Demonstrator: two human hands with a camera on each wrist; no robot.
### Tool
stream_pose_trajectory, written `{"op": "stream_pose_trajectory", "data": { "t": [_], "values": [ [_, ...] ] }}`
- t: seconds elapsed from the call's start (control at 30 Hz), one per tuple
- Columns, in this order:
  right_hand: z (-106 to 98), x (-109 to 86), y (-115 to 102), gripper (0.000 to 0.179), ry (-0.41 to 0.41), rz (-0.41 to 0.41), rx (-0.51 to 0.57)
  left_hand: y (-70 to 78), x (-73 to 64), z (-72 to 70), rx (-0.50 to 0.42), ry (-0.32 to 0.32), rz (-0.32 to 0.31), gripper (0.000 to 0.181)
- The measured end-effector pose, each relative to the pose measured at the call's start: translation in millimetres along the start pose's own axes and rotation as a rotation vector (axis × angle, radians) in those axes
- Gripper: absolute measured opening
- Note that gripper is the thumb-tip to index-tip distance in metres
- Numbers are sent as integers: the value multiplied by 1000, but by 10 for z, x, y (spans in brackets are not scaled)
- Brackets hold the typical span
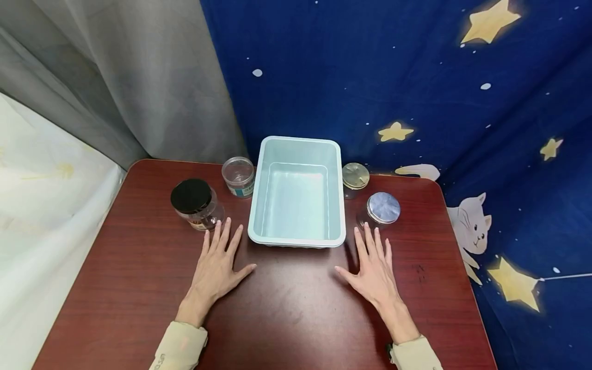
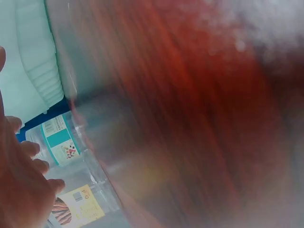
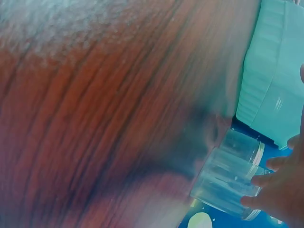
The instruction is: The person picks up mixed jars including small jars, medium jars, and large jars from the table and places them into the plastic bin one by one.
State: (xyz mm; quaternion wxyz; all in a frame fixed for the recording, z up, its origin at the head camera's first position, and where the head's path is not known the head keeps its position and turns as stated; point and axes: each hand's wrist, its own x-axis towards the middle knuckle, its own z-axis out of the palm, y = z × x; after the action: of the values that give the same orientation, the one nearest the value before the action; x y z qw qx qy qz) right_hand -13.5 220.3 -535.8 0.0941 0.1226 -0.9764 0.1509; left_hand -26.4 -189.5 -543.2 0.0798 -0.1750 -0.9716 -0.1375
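Note:
My left hand (image 1: 215, 272) lies with fingers spread, palm down, low over the table, its fingertips near a clear jar with a black lid (image 1: 191, 196). Fingers spread likewise, my right hand (image 1: 373, 272) points at a clear jar with a silver lid (image 1: 384, 207). Between and beyond the hands stands a pale blue plastic bin (image 1: 297, 200) with nothing inside. Left of the bin is a clear jar with a transparent top (image 1: 238, 174) and a teal label (image 2: 60, 137); right of it, a second jar with a gold-toned lid (image 1: 355, 176). Neither hand holds anything.
The reddish-brown wooden table (image 1: 296, 318) ends just behind the bin and jars. A blue curtain with stars (image 1: 324, 67) and a grey curtain (image 1: 152, 77) hang behind it. White cloth (image 1: 41, 216) hangs along the left side.

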Motion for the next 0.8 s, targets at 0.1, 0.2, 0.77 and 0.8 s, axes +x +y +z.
{"op": "stream_pose_trajectory", "data": {
  "t": [0.1,0.2,0.77,0.8],
  "values": [
    [-7,8,-6,110,21,-12,22,-7,-12,-4,-20,13,-6,106],
    [-28,24,-15,112,56,-35,53,-7,-20,-4,-47,34,-10,107],
    [-125,166,-70,111,100,-73,177,-22,-62,-30,-104,81,-44,109],
    [-126,165,-70,111,99,-70,183,-21,-60,-31,-109,86,-40,108]
  ]
}}
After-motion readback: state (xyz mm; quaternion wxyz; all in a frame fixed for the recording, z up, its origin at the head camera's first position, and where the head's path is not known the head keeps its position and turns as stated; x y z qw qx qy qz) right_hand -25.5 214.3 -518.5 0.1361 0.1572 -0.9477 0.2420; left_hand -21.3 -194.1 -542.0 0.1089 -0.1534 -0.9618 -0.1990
